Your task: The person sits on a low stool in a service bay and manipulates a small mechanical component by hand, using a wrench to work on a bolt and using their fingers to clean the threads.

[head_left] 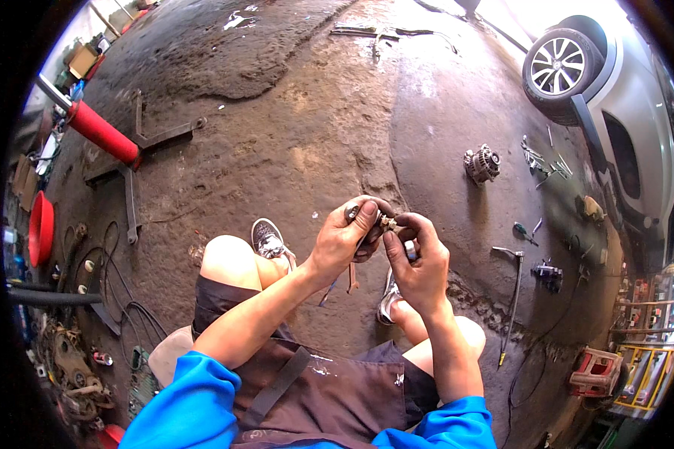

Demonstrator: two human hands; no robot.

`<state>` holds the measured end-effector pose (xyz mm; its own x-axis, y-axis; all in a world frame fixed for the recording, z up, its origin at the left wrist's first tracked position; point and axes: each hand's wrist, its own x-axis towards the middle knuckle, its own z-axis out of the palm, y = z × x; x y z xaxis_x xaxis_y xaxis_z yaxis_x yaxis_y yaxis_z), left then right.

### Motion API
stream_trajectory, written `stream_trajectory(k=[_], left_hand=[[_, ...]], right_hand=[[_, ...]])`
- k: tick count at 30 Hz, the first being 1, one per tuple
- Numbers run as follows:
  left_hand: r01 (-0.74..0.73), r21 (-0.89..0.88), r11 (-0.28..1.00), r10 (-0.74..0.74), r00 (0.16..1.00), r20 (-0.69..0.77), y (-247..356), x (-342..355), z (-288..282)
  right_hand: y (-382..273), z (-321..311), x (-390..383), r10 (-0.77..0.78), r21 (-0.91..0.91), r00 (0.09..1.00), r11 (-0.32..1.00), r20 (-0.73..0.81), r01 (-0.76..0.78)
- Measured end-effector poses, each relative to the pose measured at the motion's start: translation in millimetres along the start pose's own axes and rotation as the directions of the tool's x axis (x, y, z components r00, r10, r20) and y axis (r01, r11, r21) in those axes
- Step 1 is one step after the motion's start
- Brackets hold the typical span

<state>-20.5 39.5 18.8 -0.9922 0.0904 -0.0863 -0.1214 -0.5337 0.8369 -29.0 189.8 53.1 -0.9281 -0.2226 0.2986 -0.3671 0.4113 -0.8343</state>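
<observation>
My left hand (346, 233) is closed around a small dark part with a brassy metal end (386, 222), held out in front of my knees. A round metal end (351, 212) pokes up between its fingers; I cannot make out what it belongs to. My right hand (422, 262) pinches the brassy end between thumb and forefinger. Tucked against the fingers of that hand is a silver cylindrical piece (410, 250). Beneath the hands a thin brown strip (353, 278) shows, partly hidden. An alternator (482, 165) sits on the floor, ahead and to the right.
Right on the floor lie a long-handled ratchet wrench (515, 299), a screwdriver (525, 233), a dark part (548, 275) and scattered tools (544, 161). A raised car (636, 112) stands beyond. Leftward are a red lift post (103, 133), steel lift arms (168, 137), a red basin (41, 229) and cables (131, 310).
</observation>
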Motion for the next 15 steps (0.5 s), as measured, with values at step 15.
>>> stream_trajectory(k=[15], left_hand=[[0.025,-0.058,0.998,-0.024,1.0,0.011,-0.5,2.5,-3.4]], right_hand=[[3.4,-0.2,1.5,0.053,-0.005,0.998,0.999,0.03,-0.053]])
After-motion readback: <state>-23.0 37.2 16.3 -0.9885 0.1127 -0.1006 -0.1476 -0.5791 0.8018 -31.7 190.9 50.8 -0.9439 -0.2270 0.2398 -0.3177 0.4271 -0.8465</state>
